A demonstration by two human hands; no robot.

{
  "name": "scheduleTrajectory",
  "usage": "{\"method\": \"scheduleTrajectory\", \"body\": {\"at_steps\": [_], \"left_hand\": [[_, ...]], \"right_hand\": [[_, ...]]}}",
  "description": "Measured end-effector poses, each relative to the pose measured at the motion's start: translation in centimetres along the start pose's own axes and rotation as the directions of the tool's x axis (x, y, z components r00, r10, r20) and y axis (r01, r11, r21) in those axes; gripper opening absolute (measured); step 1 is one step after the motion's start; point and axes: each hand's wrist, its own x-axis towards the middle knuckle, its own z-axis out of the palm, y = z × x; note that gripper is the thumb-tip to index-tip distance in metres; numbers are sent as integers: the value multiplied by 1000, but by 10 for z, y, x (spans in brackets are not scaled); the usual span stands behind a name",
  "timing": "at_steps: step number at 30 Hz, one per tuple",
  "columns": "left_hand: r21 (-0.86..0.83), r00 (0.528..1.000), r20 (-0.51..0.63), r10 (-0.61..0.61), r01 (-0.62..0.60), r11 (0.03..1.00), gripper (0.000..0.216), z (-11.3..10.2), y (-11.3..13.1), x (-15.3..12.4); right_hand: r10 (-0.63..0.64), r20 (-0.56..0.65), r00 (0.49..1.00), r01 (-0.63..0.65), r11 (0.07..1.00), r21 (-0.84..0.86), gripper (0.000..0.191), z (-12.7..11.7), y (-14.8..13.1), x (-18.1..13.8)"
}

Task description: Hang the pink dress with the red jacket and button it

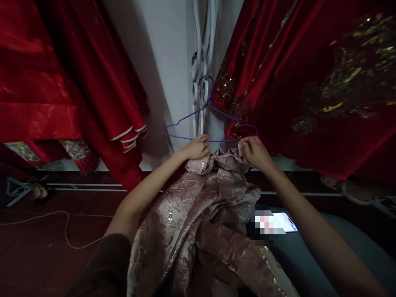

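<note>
Both my left hand (pixel 196 148) and my right hand (pixel 256 152) pinch the gathered far edge of the brocade garment (pixel 188 202), set apart presumably to keep it spread; its folds drape near, at centre. Just beyond, the purple hanger (pixel 210 100) hangs on white scrollwork (pixel 196 24), which probably steadies it.

No words, brands or numbers can be read, even on the partly pixelated phone (pixel 287 222).

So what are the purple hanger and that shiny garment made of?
Purple hanger: probably smooth coated wire, being thin, evenly coloured and bent into curves. Shiny garment: seemingly brocade-like fabric with metallic sheen, fibre unclear; its crinkled, patterned surface glints.
</note>
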Motion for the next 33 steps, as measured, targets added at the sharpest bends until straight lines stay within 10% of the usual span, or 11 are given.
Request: {"method": "scheduleTrajectory", "body": {"at_steps": [6,15,33], "left_hand": [[73,995,-82,-53,59,996,34,20,29,-21],[134,994,-109,1,13,991,30,-39,36,-66],[-130,994,-108,-33,19,991,30,-8,46,-20]], "right_hand": [[227,-382,896,-257,966,-28,22,-5,35,9],[344,-360,867,-323,939,120,14,14,72,-7],[-85,-281,956,82,996,-22,28,-30,-37,37]]}}
